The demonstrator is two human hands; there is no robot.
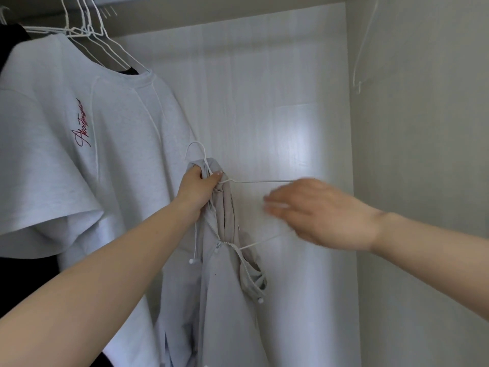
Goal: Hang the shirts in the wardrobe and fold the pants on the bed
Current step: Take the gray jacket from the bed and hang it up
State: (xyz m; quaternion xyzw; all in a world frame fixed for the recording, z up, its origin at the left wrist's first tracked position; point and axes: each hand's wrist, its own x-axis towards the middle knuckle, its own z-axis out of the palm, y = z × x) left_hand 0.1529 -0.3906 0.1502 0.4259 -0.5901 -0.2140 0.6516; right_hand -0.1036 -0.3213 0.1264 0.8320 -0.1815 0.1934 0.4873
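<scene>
The head view looks into the wardrobe (412, 154). The left hand (197, 188) is clenched around the bunched collar of a pale grey zip-up top (225, 300) together with the neck of a white wire hanger (254, 181), whose hook pokes up just above the fist. The garment droops from that grip, low in the middle of the view, with its zipper open and drawcords dangling; only the left side sits on the hanger, while the hanger's right arm juts out bare toward the right hand (317, 213). That hand is motion-blurred, its fingers extended and loosely spread over the bare wire, apparently gripping nothing.

To the left, a white T-shirt (79, 141) with red script hangs from the rail among several empty wire hangers (87, 22); a dark garment (10, 41) shows at the far left edge.

The top looks light, soft and floppy, so it will likely slip off thin wire if released. A sensible hold would be the loose right shoulder or collar edge, drawn over the free arm while the left keeps the hanger's neck steady.
</scene>
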